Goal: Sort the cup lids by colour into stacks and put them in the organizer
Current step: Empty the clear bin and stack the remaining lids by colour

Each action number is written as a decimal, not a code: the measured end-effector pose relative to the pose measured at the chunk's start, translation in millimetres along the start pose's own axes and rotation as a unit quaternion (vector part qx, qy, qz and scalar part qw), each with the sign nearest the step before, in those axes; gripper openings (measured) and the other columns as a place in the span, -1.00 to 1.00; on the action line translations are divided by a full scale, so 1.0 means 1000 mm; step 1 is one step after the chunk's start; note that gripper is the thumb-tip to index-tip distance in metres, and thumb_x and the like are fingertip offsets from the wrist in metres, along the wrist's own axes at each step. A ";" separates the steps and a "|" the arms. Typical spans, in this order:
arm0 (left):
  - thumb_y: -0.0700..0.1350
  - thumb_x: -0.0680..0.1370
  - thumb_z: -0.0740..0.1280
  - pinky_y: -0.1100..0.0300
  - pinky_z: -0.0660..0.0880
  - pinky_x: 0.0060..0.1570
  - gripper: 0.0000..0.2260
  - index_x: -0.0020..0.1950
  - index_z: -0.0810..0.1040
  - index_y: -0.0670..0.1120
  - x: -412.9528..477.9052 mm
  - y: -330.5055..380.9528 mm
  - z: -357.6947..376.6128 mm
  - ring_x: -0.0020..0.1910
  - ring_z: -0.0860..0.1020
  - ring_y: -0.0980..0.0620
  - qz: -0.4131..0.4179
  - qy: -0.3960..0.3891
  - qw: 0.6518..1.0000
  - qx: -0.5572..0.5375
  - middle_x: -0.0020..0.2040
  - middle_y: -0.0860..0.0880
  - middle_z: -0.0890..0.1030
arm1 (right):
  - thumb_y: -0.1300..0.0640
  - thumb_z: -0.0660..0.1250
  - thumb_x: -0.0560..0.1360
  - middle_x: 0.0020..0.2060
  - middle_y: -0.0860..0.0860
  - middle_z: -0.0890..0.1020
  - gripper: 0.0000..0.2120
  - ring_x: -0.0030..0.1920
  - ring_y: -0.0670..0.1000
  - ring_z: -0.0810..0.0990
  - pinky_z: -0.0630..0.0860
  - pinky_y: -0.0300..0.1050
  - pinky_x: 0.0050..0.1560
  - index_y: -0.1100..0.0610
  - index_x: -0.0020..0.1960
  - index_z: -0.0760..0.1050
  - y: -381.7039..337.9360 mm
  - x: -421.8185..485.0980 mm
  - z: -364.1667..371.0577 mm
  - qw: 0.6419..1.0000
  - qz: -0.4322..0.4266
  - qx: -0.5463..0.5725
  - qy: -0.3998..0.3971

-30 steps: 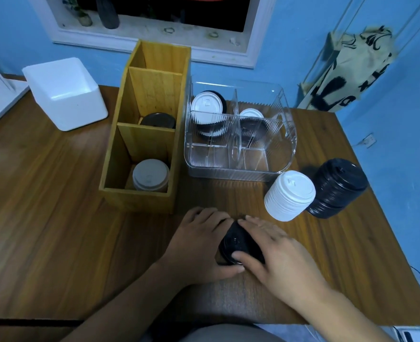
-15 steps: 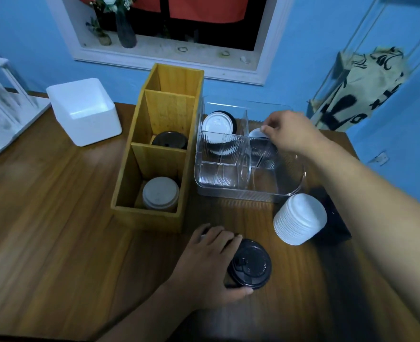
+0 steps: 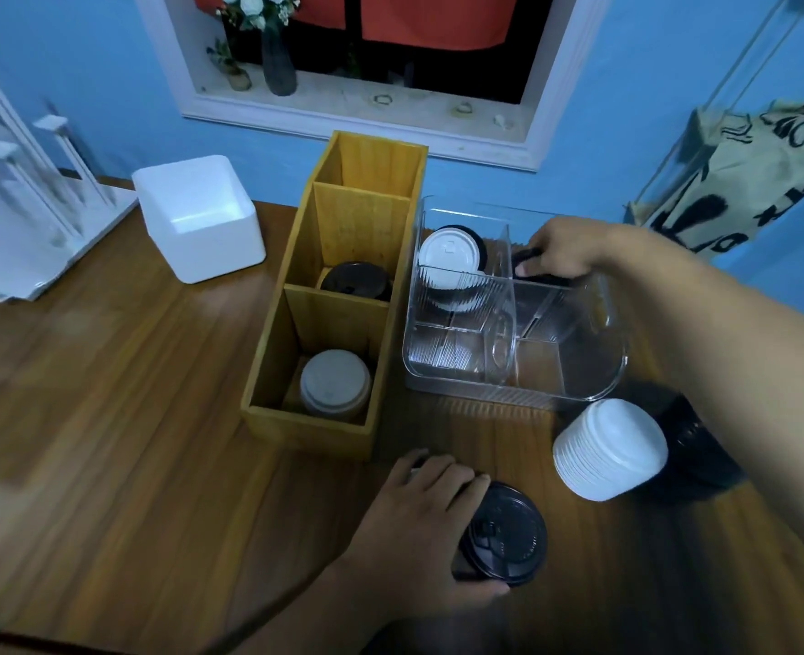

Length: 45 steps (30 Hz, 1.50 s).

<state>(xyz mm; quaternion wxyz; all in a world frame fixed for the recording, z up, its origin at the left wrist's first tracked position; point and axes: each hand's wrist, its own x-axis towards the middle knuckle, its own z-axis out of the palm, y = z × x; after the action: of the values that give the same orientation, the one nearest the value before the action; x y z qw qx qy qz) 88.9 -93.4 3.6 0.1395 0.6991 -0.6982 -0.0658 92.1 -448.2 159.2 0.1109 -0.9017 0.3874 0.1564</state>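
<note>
My left hand [image 3: 426, 527] grips a short stack of black lids [image 3: 508, 534] on the table near the front edge. My right hand [image 3: 565, 250] reaches over the clear organizer [image 3: 523, 394] and its curled fingers hold black lids [image 3: 544, 278] in the back right compartment. The back left compartment holds a white lid [image 3: 449, 252] on top of dark ones. A tall white lid stack [image 3: 610, 449] stands in front of the organizer. A black stack [image 3: 693, 442] beside it is partly hidden by my right arm.
A wooden organizer [image 3: 305, 418] left of the clear one holds black lids [image 3: 357, 278] in its middle slot and pale lids [image 3: 336, 380] in front. A white foam box [image 3: 199, 217] and a white rack [image 3: 12, 191] sit at the back left.
My right hand left the black stack at the front, reached into the clear organizer's back right compartment and closed on the lids there. My left hand kept hold of the front stack.
</note>
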 end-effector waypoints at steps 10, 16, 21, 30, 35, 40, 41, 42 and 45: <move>0.56 0.40 0.20 0.07 0.19 0.46 -0.14 0.49 0.44 -0.01 0.000 0.000 -0.002 0.35 0.40 0.07 0.004 0.015 1.000 -0.008 0.32 0.08 0.48 | 0.04 0.36 0.60 -0.07 0.01 0.68 -0.87 -0.06 0.06 0.69 0.66 0.11 -0.15 0.02 0.13 0.56 0.010 -0.168 0.049 0.834 -0.068 0.463 0.291; 0.57 0.39 0.23 0.01 0.33 0.40 -0.18 0.42 0.51 0.02 0.001 0.001 -0.003 0.32 0.45 0.02 0.006 0.032 0.999 -0.016 0.28 0.06 0.53 | 0.14 0.36 0.55 -0.23 0.11 0.68 -0.91 -0.29 0.00 0.60 0.55 -0.16 -0.40 0.10 -0.02 0.64 0.000 -0.280 0.164 0.746 0.046 0.644 0.163; 0.59 0.36 0.23 0.03 0.29 0.41 -0.17 0.42 0.50 0.05 0.001 0.002 -0.003 0.34 0.43 0.03 0.000 0.024 1.000 -0.001 0.29 0.07 0.53 | 0.11 0.40 0.55 -0.25 0.24 0.62 -0.81 -0.18 0.09 0.66 0.64 -0.03 -0.29 0.22 -0.15 0.58 0.020 -0.308 0.231 0.699 0.214 0.669 0.136; 0.60 0.38 0.21 0.00 0.33 0.37 -0.15 0.42 0.52 0.01 -0.001 0.004 -0.001 0.31 0.45 0.01 0.003 0.032 0.999 0.021 0.27 0.05 0.53 | -0.46 0.08 0.49 -0.57 -0.04 0.48 -0.42 -0.44 -0.04 0.49 0.44 -0.07 -0.38 -0.02 -0.39 0.43 0.045 -0.332 0.239 0.959 0.181 0.150 0.160; 0.60 0.38 0.21 0.00 0.35 0.36 -0.14 0.42 0.52 -0.01 -0.001 0.005 -0.002 0.31 0.46 0.02 0.005 0.039 0.999 0.023 0.26 0.04 0.54 | 0.10 0.49 0.47 0.35 -0.25 0.46 -0.55 0.40 -0.12 0.41 0.36 -0.15 0.40 -0.11 0.31 0.49 0.074 -0.323 0.233 0.955 -0.144 0.227 0.127; 0.60 0.37 0.22 0.04 0.33 0.35 -0.13 0.42 0.52 0.00 -0.002 0.006 -0.002 0.31 0.46 0.02 0.005 0.037 0.999 0.027 0.27 0.05 0.53 | 0.09 0.46 0.45 0.53 -0.24 0.24 -0.23 0.55 -0.17 0.15 0.22 -0.11 0.53 -0.14 0.57 0.21 0.068 -0.297 0.227 0.971 -0.210 0.114 0.033; 0.61 0.37 0.21 0.05 0.31 0.36 -0.13 0.43 0.51 0.00 -0.001 0.006 -0.002 0.31 0.45 0.03 0.003 0.035 0.999 0.030 0.28 0.05 0.53 | -0.05 0.46 0.45 0.49 -0.23 0.30 -0.23 0.50 -0.13 0.24 0.33 -0.07 0.47 -0.14 0.57 0.19 0.066 -0.297 0.227 0.977 -0.190 0.084 0.044; 0.61 0.37 0.20 0.06 0.31 0.36 -0.13 0.43 0.51 0.01 -0.001 0.006 -0.002 0.32 0.45 0.03 0.002 0.034 0.999 0.032 0.28 0.05 0.53 | -0.22 0.44 0.44 0.41 -0.20 0.37 -0.21 0.42 -0.07 0.35 0.44 -0.04 0.36 -0.14 0.56 0.18 0.062 -0.297 0.228 0.985 -0.152 0.054 0.066; 0.61 0.38 0.21 0.04 0.33 0.35 -0.13 0.42 0.51 0.00 -0.001 0.006 -0.002 0.30 0.45 0.02 0.004 0.039 0.999 0.028 0.27 0.04 0.53 | -0.61 0.11 0.37 0.12 -0.04 0.52 -0.08 0.10 0.08 0.56 0.58 0.04 0.03 -0.02 0.51 0.27 0.043 -0.301 0.232 0.985 -0.005 -0.046 0.165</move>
<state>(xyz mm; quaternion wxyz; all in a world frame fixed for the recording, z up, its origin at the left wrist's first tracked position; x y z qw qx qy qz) 83.5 -91.9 7.5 0.1470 0.7017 -0.6969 -0.0181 -181.5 -202.8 51.4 0.0047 -0.9211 0.3886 0.0226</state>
